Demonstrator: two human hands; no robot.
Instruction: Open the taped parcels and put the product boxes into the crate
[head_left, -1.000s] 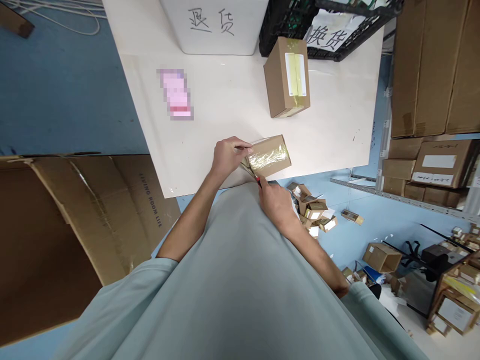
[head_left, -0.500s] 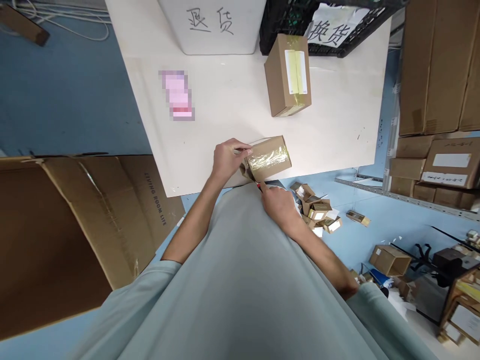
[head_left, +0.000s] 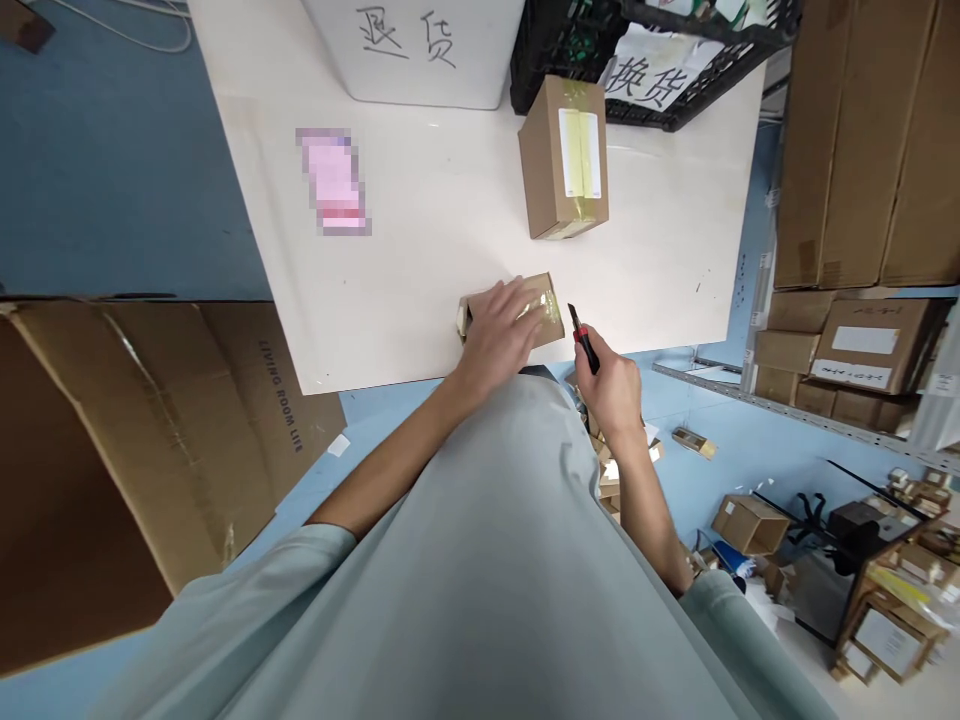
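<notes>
A small cardboard box (head_left: pixel 549 300) with shiny clear tape on its top lies at the near edge of the white table (head_left: pixel 405 270). My left hand (head_left: pixel 499 335) rests flat across this box, fingers stretched over the tape and hiding much of the top. The box's left end looks opened, with a dark gap. To the right of it, my right hand (head_left: pixel 611 385) is closed around a red and black utility knife (head_left: pixel 584 338), blade out and pointing up and away, apart from the box.
Farther back stands a taller taped carton (head_left: pixel 544 160) with a label. Behind it are a white bin (head_left: pixel 420 75) and a black crate (head_left: pixel 637 118), both with handwriting. A blurred-out pink item (head_left: pixel 334 185) lies left. A large open carton (head_left: pixel 187 430) is at floor left; shelved boxes (head_left: pixel 855 340) stand right.
My left hand has gone from pinching the box's left end to lying over its top. My right hand has drawn the knife away from the box to the right, and its blade now shows.
</notes>
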